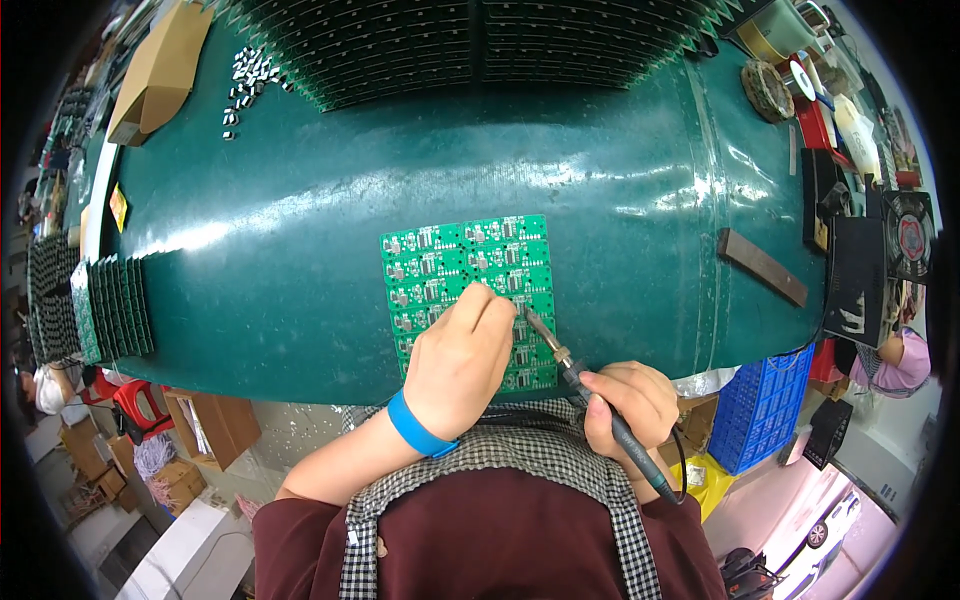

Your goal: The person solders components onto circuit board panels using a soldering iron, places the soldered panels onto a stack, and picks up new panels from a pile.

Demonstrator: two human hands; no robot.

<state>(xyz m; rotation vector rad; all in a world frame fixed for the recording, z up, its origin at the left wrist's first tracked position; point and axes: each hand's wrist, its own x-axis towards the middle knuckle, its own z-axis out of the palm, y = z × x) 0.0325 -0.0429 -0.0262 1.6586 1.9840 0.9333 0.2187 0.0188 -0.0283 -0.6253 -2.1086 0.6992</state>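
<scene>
head view, looking down. green circuit board panel lies flat on the dark green tabletop, right in front of the person, its near part covered by the left hand. it carries repeated small circuits in two columns, with little parts standing on its face.

left hand: over the panel, thumb and fingers drawn together low at its middle; cannot tell whether a small part is pinched there, as the fingertips are hidden. blue band round the wrist.

right hand: wrapped around the grip of a soldering iron, pen fashion, metal end slanting to the panel close by the left fingers. contact of the tip with the board too small to make out.

handling, as judged: panel thin and light, stiff when flat, likely apt to flex or crack between circuits if bent. smooth face, so it may slide under a push. best hold is the bare outer edges, one at each side, clear of the standing parts, which could be knocked askew. iron looks light; hold by the dark grip only, the metal end presumably hot.
</scene>
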